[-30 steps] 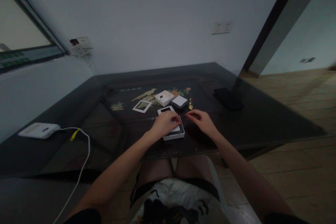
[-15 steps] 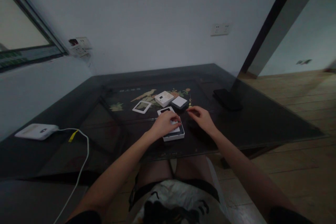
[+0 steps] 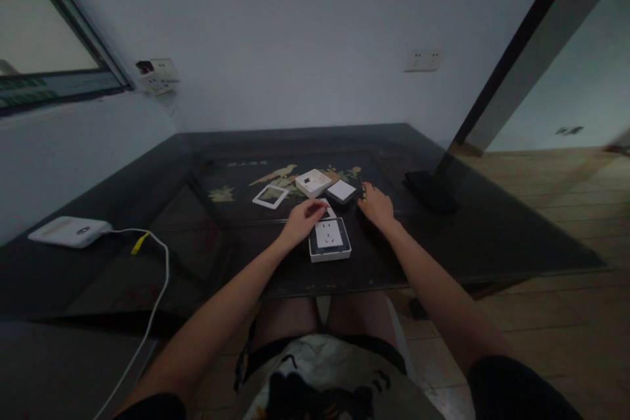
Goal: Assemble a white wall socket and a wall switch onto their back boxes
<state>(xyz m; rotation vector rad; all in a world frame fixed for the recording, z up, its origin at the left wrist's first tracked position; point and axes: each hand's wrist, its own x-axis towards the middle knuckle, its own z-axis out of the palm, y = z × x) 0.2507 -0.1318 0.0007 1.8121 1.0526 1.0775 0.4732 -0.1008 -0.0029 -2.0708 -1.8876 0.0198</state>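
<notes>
A white socket box [image 3: 329,254] with a wall socket [image 3: 329,234] set in its top lies at the table's front. Just behind its left corner, my left hand [image 3: 301,219] is closed, thumb and fingertips pinched together; what they hold, if anything, is too small to make out. Partly under those fingers is a white cover frame [image 3: 326,208]. To the right, my right hand [image 3: 377,205] rests on the table with its fingers closing on a small screwdriver [image 3: 363,193] with a yellowish handle, mostly covered by the hand.
Behind the hands lie an open white back box [image 3: 314,182], a white switch [image 3: 342,191] and another white frame [image 3: 270,196]. A black phone-like object [image 3: 430,191] is at the right. At the left a white device [image 3: 71,231] trails a white cable [image 3: 166,269].
My left hand has drawn back off the socket toward the far side, uncovering it. My right hand has reached forward onto the screwdriver. The view has shifted slightly.
</notes>
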